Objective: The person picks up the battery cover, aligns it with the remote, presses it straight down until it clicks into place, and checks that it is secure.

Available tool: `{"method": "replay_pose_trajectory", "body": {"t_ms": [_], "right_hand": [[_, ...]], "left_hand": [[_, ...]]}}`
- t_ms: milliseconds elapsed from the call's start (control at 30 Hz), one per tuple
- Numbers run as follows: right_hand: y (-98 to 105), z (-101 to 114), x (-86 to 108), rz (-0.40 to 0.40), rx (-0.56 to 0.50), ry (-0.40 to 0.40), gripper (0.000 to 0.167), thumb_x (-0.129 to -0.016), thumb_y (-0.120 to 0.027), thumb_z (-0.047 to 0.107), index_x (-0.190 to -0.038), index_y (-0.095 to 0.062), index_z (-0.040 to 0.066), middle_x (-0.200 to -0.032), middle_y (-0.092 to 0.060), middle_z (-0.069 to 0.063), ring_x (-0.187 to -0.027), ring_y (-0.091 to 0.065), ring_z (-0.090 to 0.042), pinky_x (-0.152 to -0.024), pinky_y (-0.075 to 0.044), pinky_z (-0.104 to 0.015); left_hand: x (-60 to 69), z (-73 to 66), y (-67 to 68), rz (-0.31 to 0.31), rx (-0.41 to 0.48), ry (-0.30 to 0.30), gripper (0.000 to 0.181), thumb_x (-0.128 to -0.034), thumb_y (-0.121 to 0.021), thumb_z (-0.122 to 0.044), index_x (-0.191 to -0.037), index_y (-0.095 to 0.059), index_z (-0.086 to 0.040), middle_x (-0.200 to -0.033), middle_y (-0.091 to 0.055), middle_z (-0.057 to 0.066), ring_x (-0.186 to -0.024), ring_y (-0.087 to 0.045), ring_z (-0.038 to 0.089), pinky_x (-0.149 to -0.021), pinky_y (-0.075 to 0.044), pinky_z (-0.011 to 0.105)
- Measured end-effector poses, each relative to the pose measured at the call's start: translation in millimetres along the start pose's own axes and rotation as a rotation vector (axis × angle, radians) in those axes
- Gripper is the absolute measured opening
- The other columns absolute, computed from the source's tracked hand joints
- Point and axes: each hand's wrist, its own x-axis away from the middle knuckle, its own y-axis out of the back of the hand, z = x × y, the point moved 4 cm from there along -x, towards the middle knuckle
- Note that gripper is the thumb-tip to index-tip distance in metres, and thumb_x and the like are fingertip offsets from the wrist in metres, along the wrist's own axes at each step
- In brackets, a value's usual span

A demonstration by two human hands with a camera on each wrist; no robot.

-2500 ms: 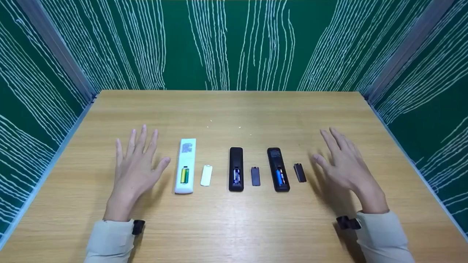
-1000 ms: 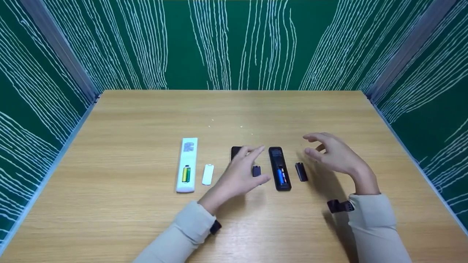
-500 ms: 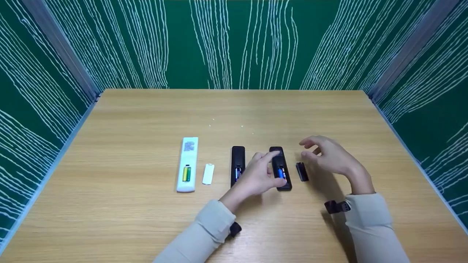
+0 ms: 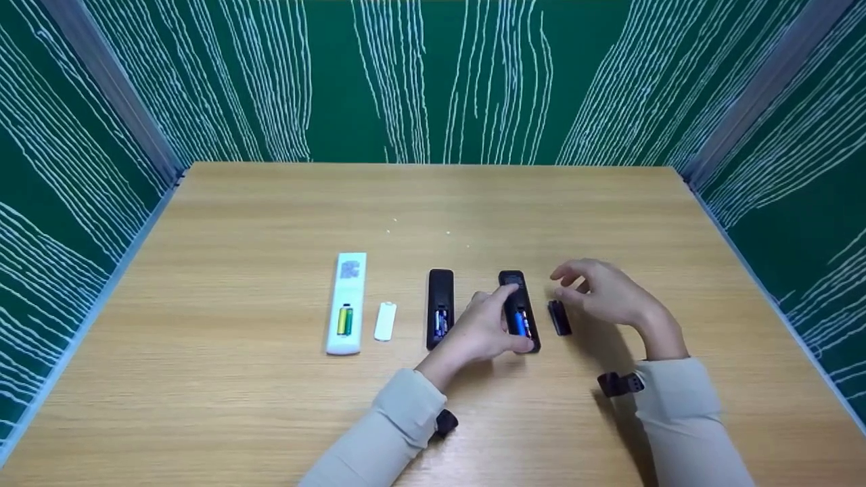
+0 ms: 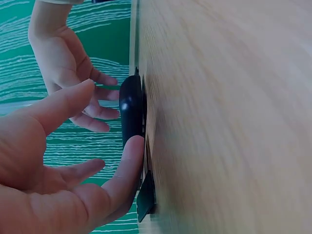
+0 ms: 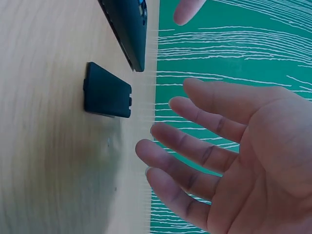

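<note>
My left hand [image 4: 482,328] reaches over the right-hand black remote control [image 4: 512,278], which lies back up with a blue battery [image 4: 520,323] and another showing in its uncovered compartment. In the left wrist view, a fingertip [image 5: 133,146] overlaps the remote's side, while the thumb stands apart from it. Whether that fingertip touches cannot be made out. My right hand [image 4: 609,291] hovers with loosely bent fingers, holding nothing. Just left of it a small black battery cover [image 4: 559,319] lies on the table; the right wrist view shows this cover [image 6: 106,92] apart from the fingers.
Another black remote [image 4: 440,287] with batteries lies left of my left hand. Further left are a white remote [image 4: 346,291] with yellow and green batteries and its white cover [image 4: 385,321]. Tiny white specks dot the wooden table [image 4: 433,196]. Green, white-streaked walls [image 4: 473,81] enclose it.
My left hand has swung from the left side across to the right-hand black remote. My right hand has moved left and lowered toward the black cover, its fingers more bent. The remotes stay put.
</note>
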Motion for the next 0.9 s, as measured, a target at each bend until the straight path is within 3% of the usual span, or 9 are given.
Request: {"method": "replay_pose_trajectory", "body": {"t_ms": [67, 233, 500, 667, 900], "right_hand": [[-1, -1, -0.7, 0.007, 0.007, -0.001, 0.034, -0.106, -0.067, 0.024, -0.135, -0.068, 0.006, -0.128, -0.068, -0.019, -0.108, -0.065, -0.034, -0.092, -0.059, -0.052], [-5, -3, -2.9, 0.015, 0.020, 0.043, 0.031, -0.104, -0.069, 0.020, -0.130, -0.070, 0.003, -0.121, -0.071, -0.020, -0.104, -0.069, -0.033, -0.089, -0.060, -0.052], [-11, -6, -5.3, 0.045, 0.020, 0.048, 0.027, -0.101, -0.071, 0.014, -0.126, -0.071, 0.004, -0.119, -0.073, -0.018, -0.106, -0.068, -0.033, -0.094, -0.056, -0.056], [-12, -7, -5.9, 0.061, 0.030, 0.031, 0.024, -0.101, -0.071, 0.013, -0.124, -0.072, 0.006, -0.119, -0.073, -0.017, -0.107, -0.068, -0.033, -0.095, -0.055, -0.057], [-14, -7, -7.2, 0.071, 0.065, 0.035, 0.019, -0.100, -0.073, 0.010, -0.118, -0.074, 0.007, -0.111, -0.073, -0.012, -0.097, -0.066, -0.026, -0.086, -0.054, -0.046]], "left_hand": [[-1.4, 0.6, -0.3, 0.004, 0.001, 0.009, 0.098, -0.0830, -0.093, -0.022, -0.165, -0.040, -0.019, -0.121, -0.054, 0.008, -0.076, -0.055, 0.010, -0.068, -0.048, 0.025], [-3.5, 0.6, -0.8, 0.006, -0.024, 0.029, 0.098, -0.0820, -0.094, -0.022, -0.165, -0.041, -0.020, -0.123, -0.055, 0.007, -0.082, -0.056, 0.012, -0.084, -0.051, 0.028], [-4.6, -4.0, -5.7, 0.000, -0.132, 0.076, 0.098, -0.0813, -0.094, -0.021, -0.164, -0.042, -0.023, -0.147, -0.053, 0.013, -0.113, -0.060, 0.019, -0.109, -0.051, 0.038], [-6.2, -4.6, -8.0, -0.008, -0.172, 0.075, 0.097, -0.0809, -0.092, -0.013, -0.164, -0.042, -0.019, -0.147, -0.051, 0.015, -0.119, -0.059, 0.023, -0.108, -0.051, 0.035], [-6.7, -6.4, -7.8, -0.009, -0.211, 0.063, 0.094, -0.0820, -0.090, -0.008, -0.163, -0.043, -0.014, -0.141, -0.050, 0.011, -0.114, -0.058, 0.021, -0.105, -0.051, 0.028]]}}
